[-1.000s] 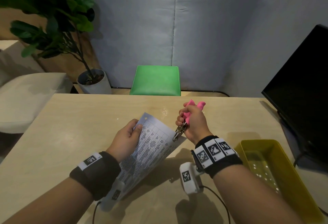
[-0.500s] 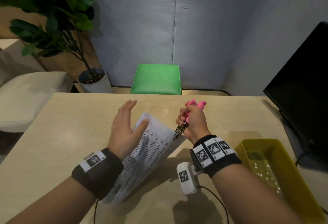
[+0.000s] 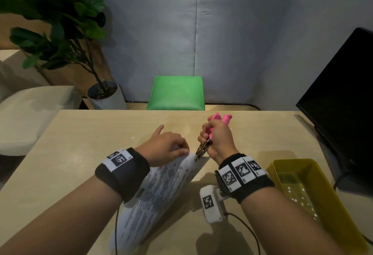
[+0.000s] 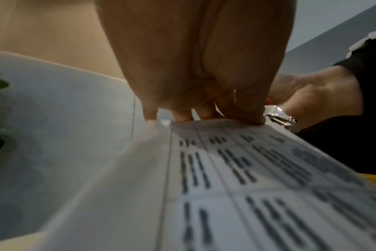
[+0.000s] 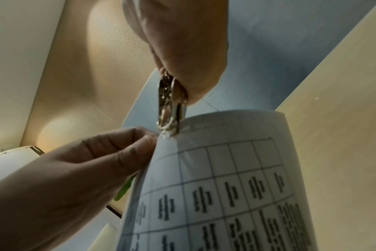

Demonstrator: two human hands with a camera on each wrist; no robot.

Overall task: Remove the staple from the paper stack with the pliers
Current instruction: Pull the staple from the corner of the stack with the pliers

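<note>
The printed paper stack (image 3: 167, 182) is held tilted above the wooden table (image 3: 80, 153). My left hand (image 3: 180, 149) pinches its top edge between thumb and curled fingers, right beside the pliers' tip; the forefinger sticks out. My right hand (image 3: 211, 136) grips the pink-handled pliers (image 3: 221, 119) with the handles up. Their metal jaws (image 3: 199, 151) point down and stand closed on the top corner of the paper stack (image 5: 225, 178). In the right wrist view the pliers (image 5: 169, 108) bite at a frayed spot on the edge. The staple itself I cannot make out.
A yellow plastic tray (image 3: 282, 166) stands on the table at the right, beside a dark monitor (image 3: 343, 97). A green stool (image 3: 176, 93) and a potted plant (image 3: 105, 95) stand beyond the far edge. Cables run from both wrist cameras toward me.
My left hand let go of the paper's left side, opened, then moved right and took the top edge beside the pliers. The sheet dropped lower. The right hand with the pliers stayed put.
</note>
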